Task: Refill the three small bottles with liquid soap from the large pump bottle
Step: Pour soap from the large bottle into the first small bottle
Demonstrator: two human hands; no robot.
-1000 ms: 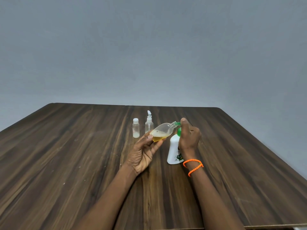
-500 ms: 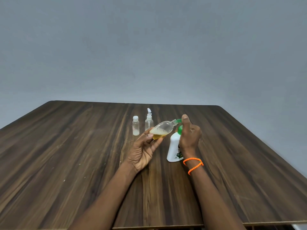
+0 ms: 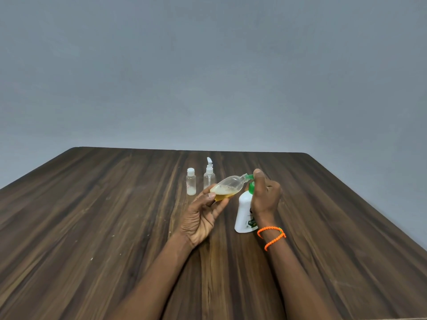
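Note:
My left hand [image 3: 203,215] holds a small clear teardrop bottle [image 3: 227,187] tilted on its side, amber soap pooled in its lower half, its mouth against the green pump spout [image 3: 249,176]. My right hand [image 3: 265,195] grips the neck of the large white pump bottle [image 3: 243,213], which stands on the table, and its thumb sits on top of the green pump head. Behind them stand a small capped bottle [image 3: 191,182] with white liquid at the bottom and a small clear pump bottle [image 3: 209,175].
The dark wooden table [image 3: 115,215] reaches to a grey wall behind. Two orange bead bracelets [image 3: 271,236] circle my right wrist. The two standing small bottles are just left of and behind the tilted one.
The view has shifted slightly. Both hands keep their hold; the tilted bottle stays at the spout and my right thumb stays on the pump head.

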